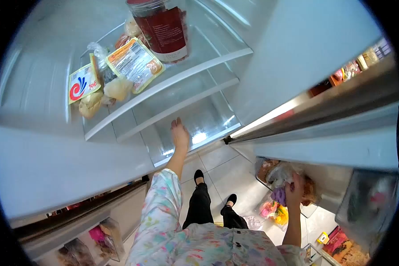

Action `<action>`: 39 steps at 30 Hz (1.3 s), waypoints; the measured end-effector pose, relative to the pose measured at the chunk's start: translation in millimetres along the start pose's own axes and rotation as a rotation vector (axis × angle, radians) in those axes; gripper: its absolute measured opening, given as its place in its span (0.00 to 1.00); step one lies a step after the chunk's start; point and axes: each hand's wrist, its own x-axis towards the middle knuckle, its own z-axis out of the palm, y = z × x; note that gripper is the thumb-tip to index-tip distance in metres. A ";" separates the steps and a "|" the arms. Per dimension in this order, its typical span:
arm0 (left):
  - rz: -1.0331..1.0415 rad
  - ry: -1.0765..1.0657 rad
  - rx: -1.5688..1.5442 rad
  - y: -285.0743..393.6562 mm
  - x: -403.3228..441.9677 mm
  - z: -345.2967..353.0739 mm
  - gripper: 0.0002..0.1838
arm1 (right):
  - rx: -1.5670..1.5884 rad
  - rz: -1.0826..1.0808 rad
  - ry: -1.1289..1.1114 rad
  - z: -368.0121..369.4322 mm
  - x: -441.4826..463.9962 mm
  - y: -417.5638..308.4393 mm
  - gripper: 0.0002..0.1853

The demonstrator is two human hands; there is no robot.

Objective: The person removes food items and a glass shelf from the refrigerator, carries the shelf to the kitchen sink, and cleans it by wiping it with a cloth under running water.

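Note:
My left hand (180,135) reaches to the front of the fridge's lower glass shelf (199,119), fingers loosely stretched, with nothing seen in them. Off to the right, my right hand (294,191) is at the door bin (262,170), its fingers closed on a clear plastic bag (283,174). A purple item (278,195) is right beside that hand; its kind is unclear. On the shelf above my left hand stand a clear tub with a dark red label (164,35), a yellow-edged packet (135,64), a white packet with a red-blue swirl (84,84) and several small knotted bags (118,88).
The right fridge door (319,142) is swung open, with another clear bin (363,199) on it. The left door (133,208) also stands open, with filled bins (108,235). Bags with pink and yellow contents (275,213) show below my right hand, above the tiled floor (219,159).

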 end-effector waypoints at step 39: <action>-0.026 -1.639 -1.295 478.1 -434.2 -180.2 0.14 | 0.827 0.616 0.612 -184.0 -225.7 311.8 0.12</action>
